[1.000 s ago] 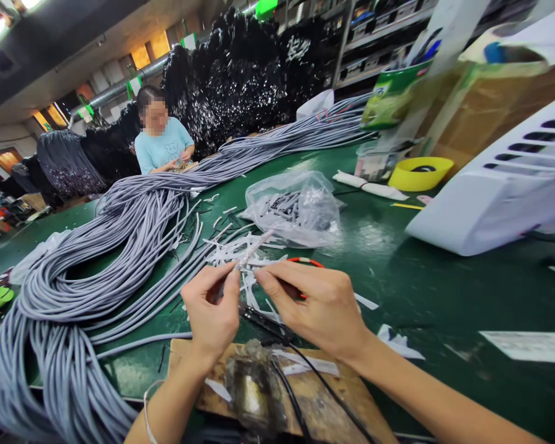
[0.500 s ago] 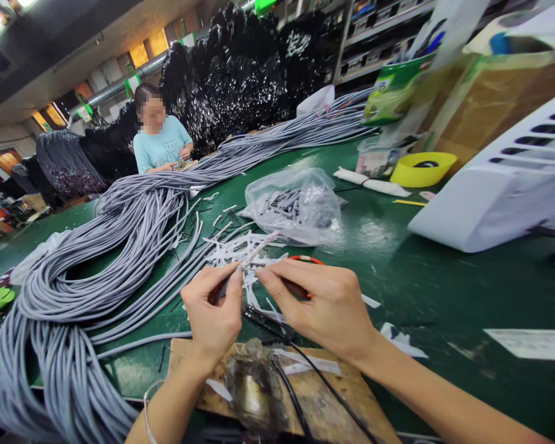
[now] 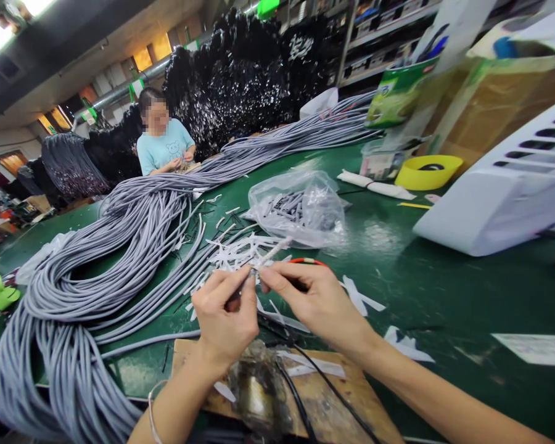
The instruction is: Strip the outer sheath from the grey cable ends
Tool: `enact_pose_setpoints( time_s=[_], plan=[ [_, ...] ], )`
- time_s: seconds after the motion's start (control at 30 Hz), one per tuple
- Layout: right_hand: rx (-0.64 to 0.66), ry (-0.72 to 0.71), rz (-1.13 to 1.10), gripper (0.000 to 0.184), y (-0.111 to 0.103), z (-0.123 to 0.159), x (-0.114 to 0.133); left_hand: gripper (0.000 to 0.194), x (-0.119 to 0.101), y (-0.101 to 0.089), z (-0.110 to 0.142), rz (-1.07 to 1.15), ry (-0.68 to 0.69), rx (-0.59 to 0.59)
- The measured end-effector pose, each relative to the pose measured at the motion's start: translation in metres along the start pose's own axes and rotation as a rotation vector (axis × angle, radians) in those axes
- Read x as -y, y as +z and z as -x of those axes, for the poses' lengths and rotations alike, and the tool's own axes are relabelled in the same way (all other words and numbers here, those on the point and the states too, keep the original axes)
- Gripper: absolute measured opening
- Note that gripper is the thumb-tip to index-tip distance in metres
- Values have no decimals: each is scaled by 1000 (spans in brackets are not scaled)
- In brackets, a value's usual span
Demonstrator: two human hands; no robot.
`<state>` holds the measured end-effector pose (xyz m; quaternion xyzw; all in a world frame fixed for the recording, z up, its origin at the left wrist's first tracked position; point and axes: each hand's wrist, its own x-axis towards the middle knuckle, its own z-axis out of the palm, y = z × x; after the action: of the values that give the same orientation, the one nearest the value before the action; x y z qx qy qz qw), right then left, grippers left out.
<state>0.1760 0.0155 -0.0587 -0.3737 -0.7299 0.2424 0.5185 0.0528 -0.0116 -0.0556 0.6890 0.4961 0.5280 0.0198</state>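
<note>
My left hand (image 3: 226,311) is closed in a pinch round a grey cable, which is mostly hidden inside the fingers. The cable's pale stripped end (image 3: 276,248) sticks out up and to the right, past the fingertips. Thumb and fingers of my right hand (image 3: 308,299) pinch at the same cable, close to the left fingertips; the exact spot is partly covered. Thin white strips (image 3: 231,250) lie in a heap just behind both hands. A red-orange handle (image 3: 309,262) shows behind the right knuckles.
A thick bundle of grey cables (image 3: 97,259) covers the left side of the green table (image 3: 444,290). Beyond my hands sits a clear bag (image 3: 321,213) of short grey pieces. Below lies a wooden board (image 3: 337,401) with black cords. A white slotted housing (image 3: 485,203) stands right; a co-worker (image 3: 166,145) works opposite.
The whole view has shifted slightly. My left hand has turned a little and closed up nearer the right fingertips. More white strips show beside my right hand.
</note>
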Motion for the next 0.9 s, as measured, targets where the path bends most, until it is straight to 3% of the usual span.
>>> enact_pose_setpoints(
  time_s=[0.13, 0.23, 0.3, 0.4, 0.47, 0.63, 0.8, 0.9],
  plan=[
    [-245, -280, 295, 29, 7, 9, 1, 19, -1, -1, -2, 65, -59, 49],
    [-342, -456, 442, 24, 11, 10, 0, 18, 1, -1, -3, 129, -92, 62],
    [-335, -446, 422, 26, 12, 7, 0, 18, 3, -1, -2, 65, -15, 0],
    [-265, -308, 292, 33, 14, 4, 1, 18, 5, 0, -1, -135, 222, -163],
    [-272, -278, 276, 33, 15, 4, 2, 19, 4, 0, -1, -194, 295, -186],
    [-353, -465, 397, 25, 17, 6, 0, 19, 3, -1, -3, -65, 90, -60],
    [-310, -315, 318, 29, 17, 4, -1, 20, 4, -1, -5, -87, 92, -50],
    [-330, -394, 350, 25, 17, 4, -1, 19, 6, 0, -5, -48, 54, -26]
  ],
)
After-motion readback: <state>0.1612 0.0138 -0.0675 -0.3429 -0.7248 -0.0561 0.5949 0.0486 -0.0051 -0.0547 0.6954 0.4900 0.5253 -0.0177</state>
